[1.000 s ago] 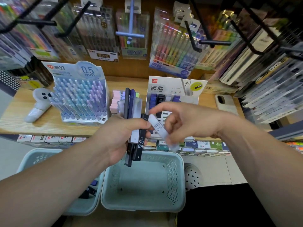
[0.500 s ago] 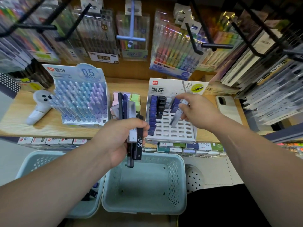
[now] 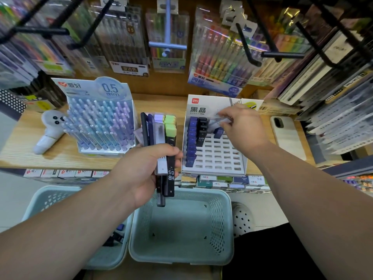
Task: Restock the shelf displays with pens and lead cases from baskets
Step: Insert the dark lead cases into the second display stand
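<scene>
My left hand (image 3: 147,170) grips a fan of several slim lead cases (image 3: 159,142), black, blue and clear, held upright above the baskets. My right hand (image 3: 240,130) pinches one clear lead case (image 3: 217,123) at the upper rows of the white slotted lead-case display (image 3: 218,156) on the wooden shelf (image 3: 24,150). A column of blue cases (image 3: 191,138) and a shorter column of black cases (image 3: 202,129) fill the display's left side. A pen display (image 3: 101,122) marked 0.5 mm, full of pastel pens, stands to the left.
Two pale green baskets sit below the shelf: the middle basket (image 3: 181,225) looks bare inside, the left basket (image 3: 113,257) holds a few dark items. A phone (image 3: 286,134) lies at the shelf's right, a white handheld device (image 3: 50,130) at its left. Black hooks with pen packs hang overhead.
My right hand took one clear case from beside the left hand's bundle and carried it up and right to the display's top rows. The left hand stayed nearly still.
</scene>
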A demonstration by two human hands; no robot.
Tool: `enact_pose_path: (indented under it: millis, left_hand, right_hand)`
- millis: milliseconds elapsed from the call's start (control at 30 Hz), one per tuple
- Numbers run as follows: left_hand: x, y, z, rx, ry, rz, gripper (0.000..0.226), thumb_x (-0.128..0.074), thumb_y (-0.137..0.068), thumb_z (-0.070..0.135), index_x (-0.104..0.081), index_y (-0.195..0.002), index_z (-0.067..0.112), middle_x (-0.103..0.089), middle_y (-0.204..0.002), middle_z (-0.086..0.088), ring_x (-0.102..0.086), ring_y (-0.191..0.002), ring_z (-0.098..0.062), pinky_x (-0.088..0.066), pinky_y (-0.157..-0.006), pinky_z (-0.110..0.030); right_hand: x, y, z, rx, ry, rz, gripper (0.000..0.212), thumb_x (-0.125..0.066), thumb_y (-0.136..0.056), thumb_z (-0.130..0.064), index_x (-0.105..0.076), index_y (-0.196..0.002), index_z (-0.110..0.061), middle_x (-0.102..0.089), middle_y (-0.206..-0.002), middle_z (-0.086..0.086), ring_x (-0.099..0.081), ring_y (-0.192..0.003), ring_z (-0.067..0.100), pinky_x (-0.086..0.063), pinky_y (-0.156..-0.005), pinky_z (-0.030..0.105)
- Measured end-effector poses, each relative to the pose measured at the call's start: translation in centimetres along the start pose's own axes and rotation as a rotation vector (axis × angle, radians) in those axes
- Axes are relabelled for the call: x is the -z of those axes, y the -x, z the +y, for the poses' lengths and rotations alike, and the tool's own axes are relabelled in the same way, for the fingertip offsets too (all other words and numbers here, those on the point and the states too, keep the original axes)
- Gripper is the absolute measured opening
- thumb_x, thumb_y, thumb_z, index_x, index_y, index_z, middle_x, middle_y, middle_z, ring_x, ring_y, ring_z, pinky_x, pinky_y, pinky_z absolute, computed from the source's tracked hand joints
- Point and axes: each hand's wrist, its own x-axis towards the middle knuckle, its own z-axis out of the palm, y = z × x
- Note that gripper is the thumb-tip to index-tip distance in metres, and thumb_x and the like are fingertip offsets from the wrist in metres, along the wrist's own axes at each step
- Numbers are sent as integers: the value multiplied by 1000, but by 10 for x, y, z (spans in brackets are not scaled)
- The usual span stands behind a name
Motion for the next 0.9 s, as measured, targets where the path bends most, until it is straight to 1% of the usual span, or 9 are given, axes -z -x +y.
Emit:
enact_pose_path:
  millis: [100, 167, 233, 333, 400, 500, 600, 833, 900]
  left_hand:
    - [3, 0, 0, 8, -4, -1, 10, -68, -86, 2, -73, -91, -5, -70, -77, -12, -64, -60, -16, -57, -56, -28]
    - [5, 1, 0, 10, -8, 2, 10, -68, -86, 3, -73, -90, -4, -70, -76, -11, -64, -60, -16, -57, -58, -29]
    - [6, 1, 1, 12, -12, -2, 10, -68, -85, 3, -73, -90, -4, -70, -75, -12, -64, -60, -16, -57, -58, -29]
    - [6, 2, 1, 13, -3, -4, 12, -68, -86, 3, -72, -93, -5, -70, -74, -11, -64, -60, -16, -57, -57, -28]
    - [6, 2, 1, 14, -1, 0, 13, -68, -85, 3, -72, -95, -5, -71, -75, -10, -64, -61, -16, -57, -56, -28]
    - [7, 3, 1, 11, -1, -6, 15, -68, -85, 3, -72, -97, -5, -71, -75, -10, -64, -61, -16, -57, -55, -28]
    - [7, 3, 1, 9, -1, -10, 15, -68, -86, 3, -72, -97, -6, -70, -75, -10, -64, -61, -16, -57, -56, -28]
    - [5, 3, 1, 10, 4, -2, 11, -69, -84, 2, -73, -91, -5, -70, -74, -10, -64, -60, -16, -57, -57, -28]
    - [4, 3, 0, 13, 6, -1, 10, -69, -84, 2, -73, -90, -5, -70, -74, -10, -64, -59, -15, -57, -57, -27]
  right_hand:
    - [-3, -2, 1, -62, -72, -4, 25, -72, -87, -11, -62, -109, -19, -65, -96, 4, -60, -89, 27, -54, -81, 40]
    - [-3, -3, 1, -51, -78, 15, 18, -71, -87, -10, -63, -102, -17, -66, -92, 5, -60, -86, 28, -54, -79, 42]
    - [-4, -4, -1, -12, -45, 16, 14, -67, -91, -10, -68, -104, -14, -69, -97, 8, -62, -90, 29, -53, -83, 42]
    - [-8, -4, -3, 66, 20, 22, 20, -63, -93, -7, -74, -110, -9, -68, -105, 11, -63, -96, 30, -52, -85, 39]
    - [-9, -4, -3, 87, 46, 11, 20, -63, -93, -6, -75, -110, -8, -68, -105, 12, -62, -95, 31, -52, -84, 40]
    - [-9, -5, -5, 106, 59, -10, 21, -62, -94, -5, -76, -110, -9, -69, -105, 14, -63, -97, 34, -52, -84, 43]
    - [-10, -6, -7, 115, 38, -12, 25, -60, -94, -4, -76, -112, -11, -70, -108, 14, -63, -101, 35, -53, -87, 43]
    - [-13, -6, -10, 125, 40, -56, 27, -58, -95, -4, -77, -111, -14, -71, -107, 11, -63, -101, 34, -53, -88, 42]
    - [-15, -4, -7, 91, 50, -61, 28, -56, -95, -6, -75, -114, -17, -71, -108, 10, -62, -102, 33, -54, -87, 43]
